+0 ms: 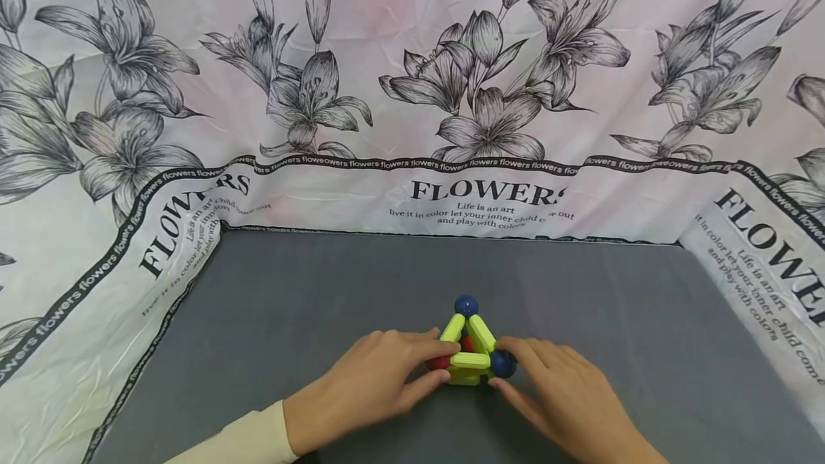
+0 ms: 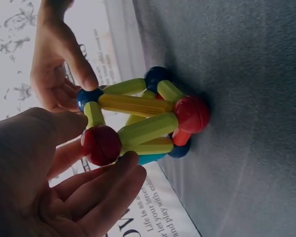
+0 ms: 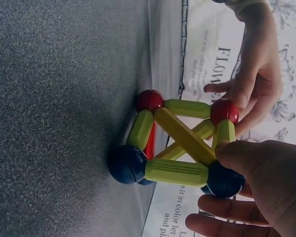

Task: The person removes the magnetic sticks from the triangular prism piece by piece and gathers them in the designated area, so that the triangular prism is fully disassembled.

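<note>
A frame of magnetic building sticks and balls [image 1: 469, 361] stands on the dark grey table. Lime sticks [image 3: 176, 172] join red and blue balls, and a yellow stick [image 3: 185, 136] runs slantwise across one side. My left hand [image 1: 370, 378] pinches an upper red ball [image 2: 101, 145] between thumb and fingers. On the opposite corner, my right hand [image 1: 567, 396] holds an upper blue ball [image 3: 226, 178]. Another blue ball [image 1: 466, 306] tops the far corner. A red stick [image 3: 150, 140] low in the frame and a teal piece [image 2: 150, 158] behind it are partly hidden.
The grey tabletop [image 1: 309, 292] spreads around the frame. White cloth [image 1: 361, 199] printed with flowers and lettering rises along the back and both sides of the table.
</note>
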The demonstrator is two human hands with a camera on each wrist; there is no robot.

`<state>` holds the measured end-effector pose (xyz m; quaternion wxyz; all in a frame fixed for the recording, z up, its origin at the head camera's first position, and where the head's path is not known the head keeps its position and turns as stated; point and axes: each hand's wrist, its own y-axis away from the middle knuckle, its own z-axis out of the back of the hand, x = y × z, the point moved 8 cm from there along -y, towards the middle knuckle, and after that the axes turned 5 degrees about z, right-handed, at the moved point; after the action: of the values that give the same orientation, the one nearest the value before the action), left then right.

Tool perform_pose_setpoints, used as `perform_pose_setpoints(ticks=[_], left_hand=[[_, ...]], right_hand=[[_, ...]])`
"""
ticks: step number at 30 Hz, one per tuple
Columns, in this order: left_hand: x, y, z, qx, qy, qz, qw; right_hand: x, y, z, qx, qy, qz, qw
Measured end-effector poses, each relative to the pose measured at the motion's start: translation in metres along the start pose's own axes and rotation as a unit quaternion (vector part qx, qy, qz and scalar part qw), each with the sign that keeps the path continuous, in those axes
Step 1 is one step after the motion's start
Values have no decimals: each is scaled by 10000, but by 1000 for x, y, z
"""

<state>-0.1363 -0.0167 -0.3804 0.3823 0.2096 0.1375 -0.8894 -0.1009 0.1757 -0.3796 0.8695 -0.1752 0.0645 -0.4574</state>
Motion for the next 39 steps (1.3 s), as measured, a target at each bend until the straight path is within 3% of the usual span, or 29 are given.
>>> perform_pose_setpoints(ticks=[7,15,23,33,39], left_hand=[[-8,-10,-3,-187,-265,-257,9991],[-9,-12,-4,-305,-107,-85,9994],[-9,-13,-3,-497,-130,28,9987],[-9,-12,-5,-531,-210,92,9983],[-9,-12,-4,-624,-260,53,9977]], right_hand=[[2,-1,-4,-161,-11,-10,9999],[6,-3,-9,-344,-259,289,9987],[9,-3,-3,-916,-417,808,9916],[9,-2,-7,-959,-484,612,9923],[7,-1,-8,-1019,-865,439,9901]])
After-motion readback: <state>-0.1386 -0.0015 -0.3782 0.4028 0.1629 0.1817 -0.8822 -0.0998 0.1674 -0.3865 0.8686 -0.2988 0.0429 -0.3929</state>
